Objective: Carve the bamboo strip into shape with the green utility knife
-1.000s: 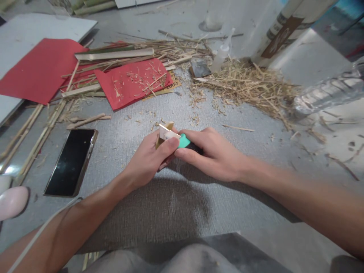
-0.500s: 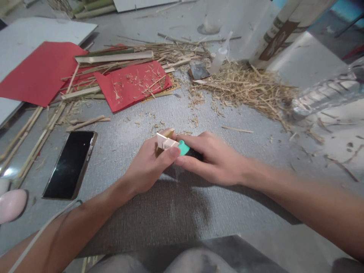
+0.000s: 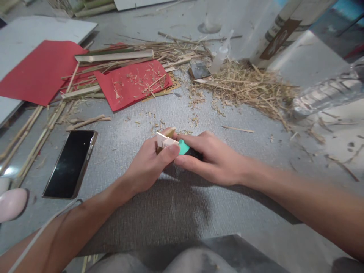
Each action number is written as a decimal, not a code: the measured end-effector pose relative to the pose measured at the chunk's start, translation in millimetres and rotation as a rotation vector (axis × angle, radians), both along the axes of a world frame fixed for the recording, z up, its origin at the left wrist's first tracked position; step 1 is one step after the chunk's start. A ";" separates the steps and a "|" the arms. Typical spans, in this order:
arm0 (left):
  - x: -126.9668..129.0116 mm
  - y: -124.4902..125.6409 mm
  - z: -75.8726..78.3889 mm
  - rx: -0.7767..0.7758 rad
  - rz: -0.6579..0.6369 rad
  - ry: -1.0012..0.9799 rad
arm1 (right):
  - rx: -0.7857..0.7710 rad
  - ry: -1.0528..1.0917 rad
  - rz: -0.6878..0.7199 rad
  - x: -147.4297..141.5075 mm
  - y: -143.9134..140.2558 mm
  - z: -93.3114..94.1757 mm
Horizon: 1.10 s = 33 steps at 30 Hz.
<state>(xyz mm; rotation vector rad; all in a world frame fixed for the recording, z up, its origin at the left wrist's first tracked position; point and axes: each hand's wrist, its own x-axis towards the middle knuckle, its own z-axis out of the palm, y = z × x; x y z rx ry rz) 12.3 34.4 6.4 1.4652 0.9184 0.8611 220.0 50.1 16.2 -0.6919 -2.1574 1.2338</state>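
My left hand is closed around a small pale piece of bamboo, its thumb laid along the near side. A brownish-yellow part shows beyond that piece, partly covered by the fingers. In my right hand is a knife with a black and green handle; thumb and fingers wrap its black end. The green end sits against the left thumb and the bamboo. I cannot clearly make out the blade. Both hands meet low over the grey tabletop.
A phone lies left of my hands. Beyond are red paper sheets, bamboo strips, a heap of shavings and a small squeeze bottle. A clear plastic bottle lies at right. A white cable crosses my left forearm.
Both hands keep almost the same place and grip. The bamboo piece and the green end of the handle have shifted only slightly.
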 end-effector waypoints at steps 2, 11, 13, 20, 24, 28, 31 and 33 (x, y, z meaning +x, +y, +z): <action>0.2 -0.3 0.9 -0.011 -0.015 -0.018 | 0.000 -0.001 -0.009 0.1 0.2 -0.5; 1.2 -4.2 2.1 -0.049 0.005 0.016 | -0.019 -0.072 -0.105 0.6 0.4 -2.0; 1.2 -5.0 2.2 -0.073 0.022 0.019 | -0.026 -0.076 -0.109 1.1 0.3 -2.0; 0.9 -3.9 0.9 -0.005 0.037 0.033 | 0.013 0.022 0.005 1.3 2.5 -1.9; 0.3 -3.1 -0.8 -0.002 0.021 0.033 | 0.019 0.046 0.037 0.8 3.3 -0.6; 0.8 -2.6 1.3 -0.010 -0.001 0.028 | -0.011 -0.002 0.002 1.2 2.6 -0.4; 0.7 -2.9 2.9 -0.025 -0.031 0.012 | -0.014 -0.024 -0.052 1.6 2.4 -1.6; 0.6 -3.5 3.4 -0.040 -0.017 0.026 | -0.009 -0.044 -0.083 2.0 2.6 -2.4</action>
